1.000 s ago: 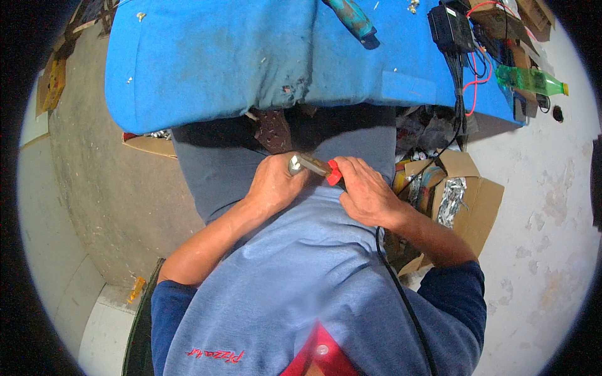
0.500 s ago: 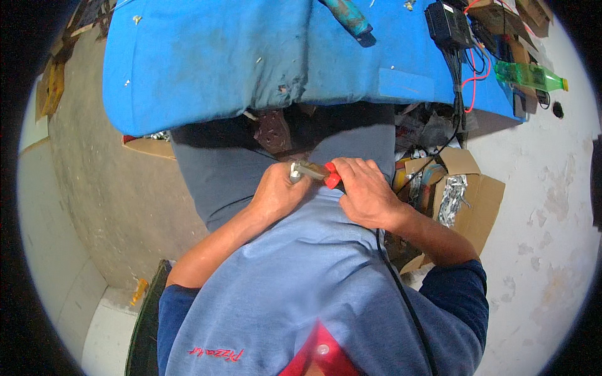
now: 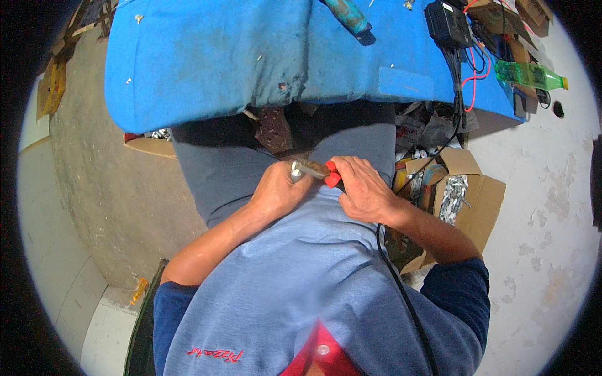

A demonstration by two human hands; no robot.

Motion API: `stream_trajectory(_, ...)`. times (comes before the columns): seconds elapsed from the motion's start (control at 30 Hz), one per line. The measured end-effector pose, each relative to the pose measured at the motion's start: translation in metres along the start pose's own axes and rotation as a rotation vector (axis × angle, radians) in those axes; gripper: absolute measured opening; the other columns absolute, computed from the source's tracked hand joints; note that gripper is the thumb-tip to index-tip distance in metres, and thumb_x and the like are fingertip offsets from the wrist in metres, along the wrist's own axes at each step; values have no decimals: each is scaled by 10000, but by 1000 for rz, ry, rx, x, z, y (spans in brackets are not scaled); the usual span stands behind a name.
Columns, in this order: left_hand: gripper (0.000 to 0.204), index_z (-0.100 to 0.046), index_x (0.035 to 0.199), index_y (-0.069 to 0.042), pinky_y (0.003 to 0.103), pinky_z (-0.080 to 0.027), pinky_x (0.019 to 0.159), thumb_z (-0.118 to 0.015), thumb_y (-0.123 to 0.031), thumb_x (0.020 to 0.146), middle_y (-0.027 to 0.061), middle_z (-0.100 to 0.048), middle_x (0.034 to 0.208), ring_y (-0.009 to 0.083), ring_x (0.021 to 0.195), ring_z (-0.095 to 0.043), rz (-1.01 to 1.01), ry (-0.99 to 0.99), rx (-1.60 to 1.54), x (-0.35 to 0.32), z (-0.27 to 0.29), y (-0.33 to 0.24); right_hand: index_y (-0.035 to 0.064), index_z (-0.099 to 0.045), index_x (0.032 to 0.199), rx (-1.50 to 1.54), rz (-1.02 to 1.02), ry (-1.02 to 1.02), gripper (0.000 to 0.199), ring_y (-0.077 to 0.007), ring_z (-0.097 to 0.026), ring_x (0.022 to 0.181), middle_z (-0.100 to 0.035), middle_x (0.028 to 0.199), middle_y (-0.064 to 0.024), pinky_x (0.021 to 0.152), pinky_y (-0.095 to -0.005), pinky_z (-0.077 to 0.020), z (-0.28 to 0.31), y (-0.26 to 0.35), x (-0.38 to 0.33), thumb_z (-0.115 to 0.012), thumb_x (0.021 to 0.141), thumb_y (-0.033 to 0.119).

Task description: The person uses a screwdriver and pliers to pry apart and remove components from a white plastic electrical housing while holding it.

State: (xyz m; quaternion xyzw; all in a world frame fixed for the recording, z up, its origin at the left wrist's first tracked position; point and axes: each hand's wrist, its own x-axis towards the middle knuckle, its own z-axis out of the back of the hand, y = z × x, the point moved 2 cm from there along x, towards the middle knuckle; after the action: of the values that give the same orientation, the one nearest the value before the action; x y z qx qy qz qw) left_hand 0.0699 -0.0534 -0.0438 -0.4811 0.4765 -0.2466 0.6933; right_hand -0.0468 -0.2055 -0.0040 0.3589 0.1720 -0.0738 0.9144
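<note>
Together, both hands point(image 3: 326, 188) grip a red-handled tool point(image 3: 316, 171) over the lap

Head camera looks steeply down, close above lap.

Workshop: worn blue worktable point(image 3: 207, 56), black power adapter point(image 3: 446, 24) with loose wires point(image 3: 467, 75), scrap-filled cardboard box point(image 3: 464, 200), bare concrete floor point(image 3: 119, 207) were present.

grey-blue shirt point(image 3: 295, 282), navy short sleeves point(image 3: 461, 291), red collar patch, grey trousers point(image 3: 219, 163), possibly.
</note>
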Motion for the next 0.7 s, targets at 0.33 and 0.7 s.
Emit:
stream_trajectory(0.33, 198, -619, 775, 28, 333, -386, 488, -576, -136, 878, 46, -509, 559, 97, 533, -453, 140, 76, 59, -12, -1, 7, -30, -439, 1162, 6, 127, 5, 527, -407, -529, 956, -531, 1011, -224, 865, -468, -417, -15, -18, 5, -578, 654, -16)
stream_trajectory(0.7, 202, -668, 951, 18, 309, -464, 596, -558, -136, 878, 26, -611, 693, 67, 672, -504, 130, 66, -206, -14, -2, -3, -23, -448, 1142, 128, 145, -51, 491, -421, -510, 966, -527, 996, -221, 862, -472, -411, -6, -9, 6, -558, 663, -2)
